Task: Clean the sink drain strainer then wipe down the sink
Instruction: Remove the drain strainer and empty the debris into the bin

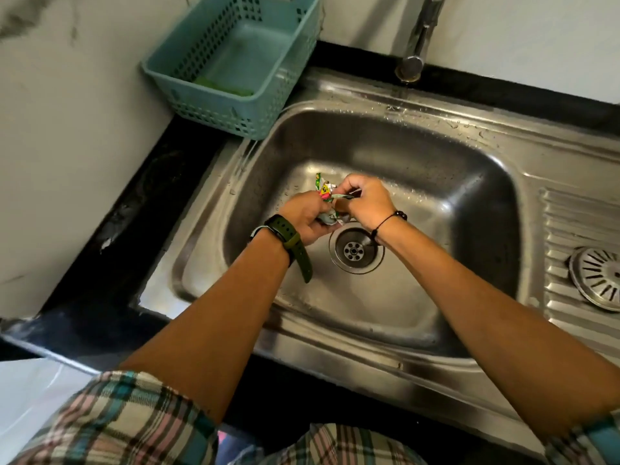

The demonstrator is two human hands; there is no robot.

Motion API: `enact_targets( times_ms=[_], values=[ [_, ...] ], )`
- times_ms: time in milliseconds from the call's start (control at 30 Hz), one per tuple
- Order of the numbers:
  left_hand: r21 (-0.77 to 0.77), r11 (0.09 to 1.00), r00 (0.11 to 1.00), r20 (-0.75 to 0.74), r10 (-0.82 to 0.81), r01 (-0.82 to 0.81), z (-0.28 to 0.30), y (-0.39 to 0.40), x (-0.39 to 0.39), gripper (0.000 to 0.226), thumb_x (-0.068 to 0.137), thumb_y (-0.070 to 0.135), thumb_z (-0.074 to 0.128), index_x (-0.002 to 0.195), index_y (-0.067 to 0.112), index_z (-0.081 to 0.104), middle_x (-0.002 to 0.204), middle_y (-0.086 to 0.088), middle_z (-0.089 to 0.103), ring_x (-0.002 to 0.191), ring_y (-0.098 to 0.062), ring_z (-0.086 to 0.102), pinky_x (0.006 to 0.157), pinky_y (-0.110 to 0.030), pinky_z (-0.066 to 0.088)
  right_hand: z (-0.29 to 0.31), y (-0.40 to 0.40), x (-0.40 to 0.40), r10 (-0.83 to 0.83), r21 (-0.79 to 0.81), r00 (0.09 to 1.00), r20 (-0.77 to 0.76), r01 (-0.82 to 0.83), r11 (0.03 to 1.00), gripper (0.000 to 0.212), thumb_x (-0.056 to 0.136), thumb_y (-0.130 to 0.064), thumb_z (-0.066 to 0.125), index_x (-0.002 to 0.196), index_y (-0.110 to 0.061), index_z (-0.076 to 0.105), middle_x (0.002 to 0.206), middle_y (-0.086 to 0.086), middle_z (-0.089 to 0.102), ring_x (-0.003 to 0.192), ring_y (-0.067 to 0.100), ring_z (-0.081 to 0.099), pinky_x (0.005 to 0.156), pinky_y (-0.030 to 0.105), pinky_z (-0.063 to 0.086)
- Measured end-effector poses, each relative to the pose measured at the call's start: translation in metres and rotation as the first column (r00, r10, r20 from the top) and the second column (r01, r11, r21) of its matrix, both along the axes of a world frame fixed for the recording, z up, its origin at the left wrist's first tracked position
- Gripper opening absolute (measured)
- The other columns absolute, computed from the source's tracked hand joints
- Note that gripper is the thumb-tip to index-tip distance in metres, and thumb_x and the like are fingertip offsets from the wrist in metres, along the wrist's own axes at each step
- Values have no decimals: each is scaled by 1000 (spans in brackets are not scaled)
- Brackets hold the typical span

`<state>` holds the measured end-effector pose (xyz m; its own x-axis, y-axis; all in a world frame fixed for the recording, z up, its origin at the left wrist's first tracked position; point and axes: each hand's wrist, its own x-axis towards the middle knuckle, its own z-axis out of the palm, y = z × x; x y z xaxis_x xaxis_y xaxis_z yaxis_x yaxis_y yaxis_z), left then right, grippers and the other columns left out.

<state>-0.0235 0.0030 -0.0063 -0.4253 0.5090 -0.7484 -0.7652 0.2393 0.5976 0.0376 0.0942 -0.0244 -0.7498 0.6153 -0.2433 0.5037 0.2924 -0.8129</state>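
Both hands meet over the steel sink basin [419, 182], just above the open drain [356, 251]. My left hand [307, 214], with a green watch on its wrist, and my right hand [364, 201] both grip a small crumpled green and yellow sachet [324, 191]. Part of the sachet is hidden inside the fingers. The round slotted drain strainer [597, 278] lies out of the drain on the ribbed drainboard at the right edge. Water drops speckle the basin.
A teal plastic basket [268, 105] sits at the sink's back left corner with a green scrub pad [221, 87] inside. The chrome tap [419, 38] stands behind the basin with a thin trickle of water under its spout. Black countertop [134, 209] borders the sink on the left.
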Motion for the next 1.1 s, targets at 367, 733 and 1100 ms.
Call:
enact_targets(
  times_ms=[367, 733, 1100],
  values=[
    [127, 938, 925, -168, 340, -321, 75, -112, 30, 17, 95, 4, 37, 93, 0, 53, 87, -16, 58, 70, -23, 62, 73, -41, 55, 75, -93, -7, 433, 171, 888, -151, -408, 897, 26, 76, -4, 68, 100, -8, 58, 91, 3, 58, 85, 17, 55, 66, 21, 42],
    [137, 719, 634, -383, 673, -681, 100, -338, 158, 21, 87, -6, 47, 70, 2, 55, 65, -9, 61, 63, -19, 63, 65, -32, 58, 119, -306, 64, 807, -78, 548, -220, -835, 545, 25, 75, 9, 63, 90, -11, 60, 68, 1, 56, 50, 11, 50, 33, 15, 37],
    [-76, 454, 456, -278, 845, -888, 12, -515, 339, 26, 82, -6, 56, 63, 11, 51, 67, -5, 54, 59, -11, 55, 46, -16, 46, 42, -481, 213, 875, -759, 480, -67, -593, 268, 31, 80, 22, 49, 84, -8, 57, 71, 13, 56, 52, 17, 52, 38, 15, 45]
  ],
)
